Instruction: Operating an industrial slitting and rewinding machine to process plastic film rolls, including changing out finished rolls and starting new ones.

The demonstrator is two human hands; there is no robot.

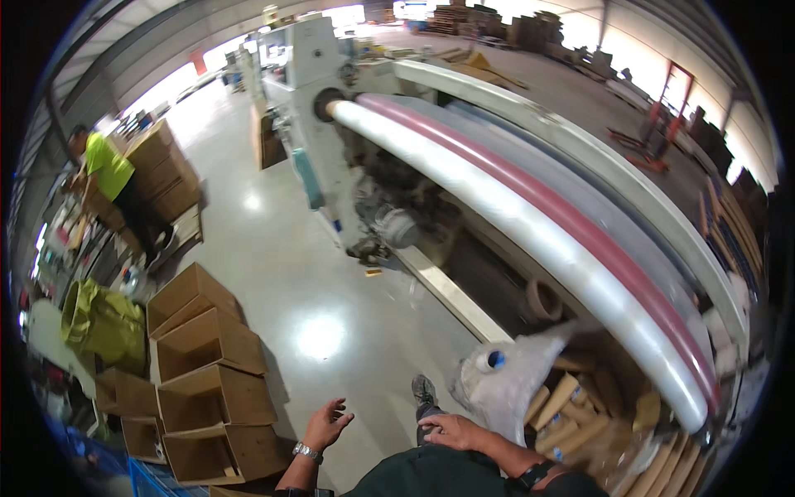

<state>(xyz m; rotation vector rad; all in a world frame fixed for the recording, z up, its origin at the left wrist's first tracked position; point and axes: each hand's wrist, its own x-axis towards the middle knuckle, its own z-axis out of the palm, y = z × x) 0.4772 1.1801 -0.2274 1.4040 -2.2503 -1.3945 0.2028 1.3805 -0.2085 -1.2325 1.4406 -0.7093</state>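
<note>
My left hand (328, 423) hangs free over the pale floor with its fingers apart and nothing in it; a metal-band watch (308, 452) is on that wrist. Nearer my body, in front of my leg, my right hand (452, 432) is also without anything in it, its fingers loosely stretched out. Just right of it lies crumpled clear plastic film (517, 377) with a roll end showing in it. Above and to the right runs a long machine holding a roll of shiny white film (513, 211) beside a dark red roller (571, 215).
Several open cardboard boxes (217, 398) stand in a row at the left, beside a yellow-green sack (106, 325). Cardboard tubes (571, 410) fill the lower right. A person in a bright yellow shirt (108, 166) stands at stacked cartons (161, 170). A red pallet lifter (658, 124) is far right.
</note>
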